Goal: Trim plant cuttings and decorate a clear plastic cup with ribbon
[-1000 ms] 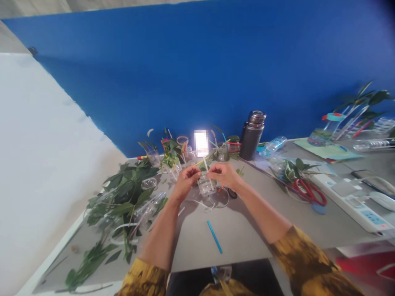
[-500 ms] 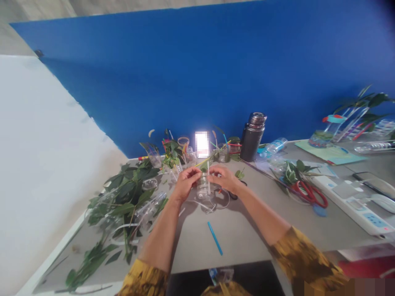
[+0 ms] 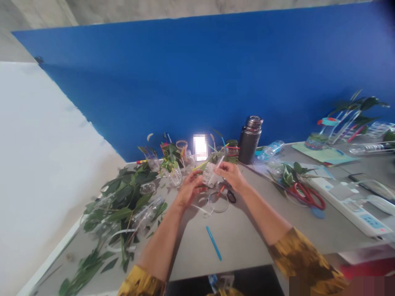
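Observation:
A small clear bottle [image 3: 209, 177] is tilted between my two hands above the grey table. My left hand [image 3: 190, 188] is curled round its left side, near its base or neck; which end is unclear. My right hand [image 3: 231, 174] pinches a white strip [image 3: 221, 163] against the bottle's right side. Just below the hands, a clear ring [image 3: 219, 202] lies on the table beside black scissor handles [image 3: 231, 196]. Closer to me is a blue straw [image 3: 214, 243]. A thin white strip [image 3: 202, 210] lies left of the ring.
Leafy cuttings [image 3: 123, 193] cover the table's left side. Behind the hands stand jars with stems and a lit screen [image 3: 200, 147]. A black thermos [image 3: 249, 140], red scissors [image 3: 307, 195] and a white power strip [image 3: 352, 207] are on the right.
The bottle was upright between both hands and is now tilted and lifted a little. My left hand has moved lower round it, and my right hand has shifted right.

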Available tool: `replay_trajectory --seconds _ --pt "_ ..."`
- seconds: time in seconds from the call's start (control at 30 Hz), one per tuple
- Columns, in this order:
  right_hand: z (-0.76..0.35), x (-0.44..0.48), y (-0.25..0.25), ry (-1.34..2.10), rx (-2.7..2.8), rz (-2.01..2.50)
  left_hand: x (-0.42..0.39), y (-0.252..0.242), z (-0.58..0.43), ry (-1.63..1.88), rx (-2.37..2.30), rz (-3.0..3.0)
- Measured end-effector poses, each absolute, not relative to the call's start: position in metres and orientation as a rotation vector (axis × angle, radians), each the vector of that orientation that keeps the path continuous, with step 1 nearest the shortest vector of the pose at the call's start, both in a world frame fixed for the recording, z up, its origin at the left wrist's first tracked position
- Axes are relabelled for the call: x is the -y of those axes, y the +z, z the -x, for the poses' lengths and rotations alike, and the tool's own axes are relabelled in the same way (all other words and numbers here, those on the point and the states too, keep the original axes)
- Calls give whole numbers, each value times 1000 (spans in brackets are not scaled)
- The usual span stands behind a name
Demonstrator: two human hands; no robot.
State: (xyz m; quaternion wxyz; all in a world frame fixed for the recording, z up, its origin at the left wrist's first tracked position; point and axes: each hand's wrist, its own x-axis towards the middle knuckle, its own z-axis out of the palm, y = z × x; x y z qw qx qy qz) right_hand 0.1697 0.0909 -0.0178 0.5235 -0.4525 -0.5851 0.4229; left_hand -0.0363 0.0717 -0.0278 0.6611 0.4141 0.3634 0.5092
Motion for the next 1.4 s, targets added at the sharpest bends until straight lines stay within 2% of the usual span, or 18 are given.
replay_trajectory --seconds 0.33,0.8,1.03,1.4 --pt "-166 -91 -15 667 1502 1225 -67 -37 18 1228 -905 -928" --pt "-171 -97 -25 1045 1530 1047 -67 -42 14 1309 -1032 -1089" --pt "-169 -98 -28 1039 1475 1067 -64 -42 12 1291 -938 -1018" --pt "-177 -97 -25 1097 1479 1039 -69 -46 16 1311 -1056 -968"
